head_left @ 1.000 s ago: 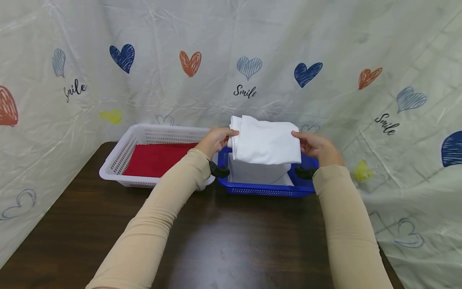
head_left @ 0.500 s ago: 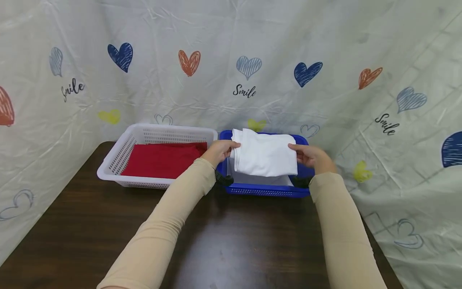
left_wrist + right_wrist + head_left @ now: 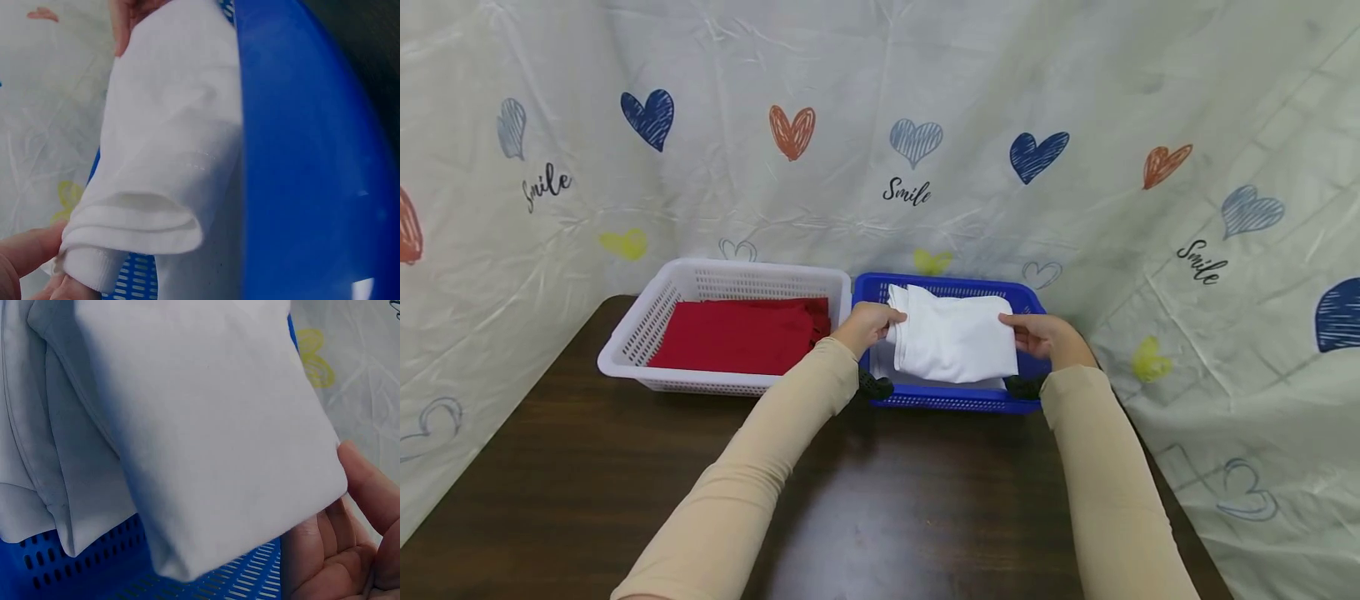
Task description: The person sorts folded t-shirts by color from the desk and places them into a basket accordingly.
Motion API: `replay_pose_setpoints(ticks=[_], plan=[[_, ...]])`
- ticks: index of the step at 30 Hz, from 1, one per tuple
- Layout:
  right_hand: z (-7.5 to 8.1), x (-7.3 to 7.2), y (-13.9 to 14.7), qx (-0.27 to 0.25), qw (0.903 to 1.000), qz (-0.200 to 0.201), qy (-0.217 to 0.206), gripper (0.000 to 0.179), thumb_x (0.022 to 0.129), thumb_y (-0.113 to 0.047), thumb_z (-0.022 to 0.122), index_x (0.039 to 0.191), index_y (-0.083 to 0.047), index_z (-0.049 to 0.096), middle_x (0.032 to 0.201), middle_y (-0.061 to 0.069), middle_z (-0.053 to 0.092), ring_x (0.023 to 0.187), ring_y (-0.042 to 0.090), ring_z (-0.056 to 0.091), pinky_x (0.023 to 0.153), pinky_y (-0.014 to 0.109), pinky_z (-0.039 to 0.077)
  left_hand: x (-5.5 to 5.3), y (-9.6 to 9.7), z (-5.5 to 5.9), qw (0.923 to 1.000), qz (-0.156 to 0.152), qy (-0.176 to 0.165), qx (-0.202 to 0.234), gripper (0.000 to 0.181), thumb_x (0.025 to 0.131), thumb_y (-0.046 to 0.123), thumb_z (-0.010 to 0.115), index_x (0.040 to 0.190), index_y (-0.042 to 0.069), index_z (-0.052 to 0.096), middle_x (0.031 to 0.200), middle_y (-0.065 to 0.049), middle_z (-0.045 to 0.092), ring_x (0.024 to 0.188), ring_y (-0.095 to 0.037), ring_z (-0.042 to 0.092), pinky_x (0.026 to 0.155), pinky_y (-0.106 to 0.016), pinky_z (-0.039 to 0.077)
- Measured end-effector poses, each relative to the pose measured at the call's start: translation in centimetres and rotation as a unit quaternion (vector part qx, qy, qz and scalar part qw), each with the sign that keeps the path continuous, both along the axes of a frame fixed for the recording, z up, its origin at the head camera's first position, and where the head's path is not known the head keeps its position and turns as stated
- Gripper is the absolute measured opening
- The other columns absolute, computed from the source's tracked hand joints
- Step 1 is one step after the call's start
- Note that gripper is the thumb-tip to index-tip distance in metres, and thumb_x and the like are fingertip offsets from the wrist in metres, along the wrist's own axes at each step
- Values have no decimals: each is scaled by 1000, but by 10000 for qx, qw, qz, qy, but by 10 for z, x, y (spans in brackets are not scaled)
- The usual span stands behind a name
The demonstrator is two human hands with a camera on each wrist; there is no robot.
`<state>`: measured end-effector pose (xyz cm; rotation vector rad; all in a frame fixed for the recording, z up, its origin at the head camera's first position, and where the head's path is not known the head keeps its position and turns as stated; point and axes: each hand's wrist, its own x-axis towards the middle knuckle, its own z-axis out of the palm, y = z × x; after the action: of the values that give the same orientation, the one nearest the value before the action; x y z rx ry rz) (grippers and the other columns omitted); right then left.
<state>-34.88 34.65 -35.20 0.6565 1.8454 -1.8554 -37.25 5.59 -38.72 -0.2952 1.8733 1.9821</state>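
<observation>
A folded white cloth (image 3: 957, 335), probably a garment, is held between both hands over the blue basket (image 3: 955, 403). My left hand (image 3: 867, 327) pinches its left edge, thumb on top. At the opposite edge my right hand (image 3: 1043, 335) pinches it, with the thumb (image 3: 369, 484) above and the fingers below. Stacked folds show at the cloth's end in the left wrist view. Beneath it, other white fabric (image 3: 81, 456) lies in the basket, partly hidden by the held cloth.
A white basket (image 3: 625, 367) with folded red cloth (image 3: 733, 335) stands beside the blue one on the left. Both sit on a dark wooden table (image 3: 880, 500). A white curtain (image 3: 850, 67) printed with hearts hangs right behind them.
Both hands have lowered the white cloth from above the blue basket to within its rim. The grip at both edges stays the same.
</observation>
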Motion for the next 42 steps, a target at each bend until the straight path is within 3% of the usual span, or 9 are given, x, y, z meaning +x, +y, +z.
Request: replay_pose_setpoints(ticks=[8, 11, 15, 20, 24, 28, 32, 35, 42], plan=[[-2, 2, 0, -24, 9998, 208, 24, 33, 101, -15, 55, 72, -14, 71, 72, -3, 71, 68, 7, 68, 68, 18, 58, 3, 10, -4, 9961, 80, 219, -848, 20, 90, 5, 70, 107, -5, 64, 49, 7, 29, 42, -5, 25, 48, -21, 26], [-4, 3, -1, -36, 9996, 288, 71, 31, 101, -12, 55, 74, -14, 70, 73, -3, 71, 69, 7, 68, 70, 18, 59, 1, 14, -5, 9930, 167, 251, -1145, 35, 89, 2, 70, 120, -9, 61, 68, 1, 46, 50, -8, 32, 53, -21, 32], [-6, 3, -2, -31, 9993, 356, 125, 31, 102, -11, 54, 74, -14, 69, 73, -3, 70, 68, 7, 67, 69, 19, 59, -1, 16, -6, 9894, 105, 201, -1437, 49, 87, 1, 71, 132, -10, 54, 87, -4, 48, 56, -11, 37, 61, -24, 39], [-10, 1, -2, 46, 9994, 324, 142, 19, 102, -10, 54, 86, -10, 64, 72, -3, 69, 68, 7, 66, 68, 19, 59, 2, 18, -9, 9893, 41, 147, -1454, 47, 88, 2, 70, 131, -10, 54, 67, -1, 36, 50, -12, 31, 57, -26, 34], [-12, 0, -2, 128, 9991, 378, 170, 9, 102, -11, 52, 110, -8, 54, 73, -4, 67, 68, 5, 65, 68, 18, 59, 2, 19, -15, 9899, 23, 153, -1411, 55, 88, 2, 69, 138, -11, 48, 98, -11, 61, 81, -17, 56, 80, -26, 50], [-13, 1, -3, 190, 9990, 368, 141, 21, 103, -10, 51, 123, -7, 49, 74, -5, 67, 69, 5, 65, 70, 19, 59, 0, 19, -19, 9913, 52, 163, -1303, 66, 88, 0, 69, 145, -12, 37, 150, -19, 45, 134, -24, 49, 114, -36, 43], [-14, 2, -1, 247, 9992, 322, 69, 13, 102, -10, 52, 115, -7, 52, 74, -3, 67, 70, 7, 66, 71, 21, 60, -3, 21, -22, 9882, 42, 103, -1525, 63, 88, 3, 70, 143, -9, 41, 136, -17, 54, 94, -20, 59, 93, -30, 52], [-16, 2, 1, 264, 9990, 351, 66, 13, 102, -10, 52, 114, -7, 52, 74, -3, 67, 70, 7, 66, 72, 21, 60, -4, 22, -23, 9887, 52, 99, -1495, 56, 89, 4, 70, 139, -7, 48, 112, -10, 55, 66, -15, 41, 70, -27, 44], [-21, 3, 4, 225, 9991, 353, 42, 8, 102, -9, 50, 110, -7, 52, 74, -4, 67, 69, 7, 65, 69, 21, 60, 6, 22, -29, 9986, 235, -59, -465, 48, 90, -1, 68, 136, -5, 56, 92, -1, 60, 61, -3, 43, 60, -16, 40]])
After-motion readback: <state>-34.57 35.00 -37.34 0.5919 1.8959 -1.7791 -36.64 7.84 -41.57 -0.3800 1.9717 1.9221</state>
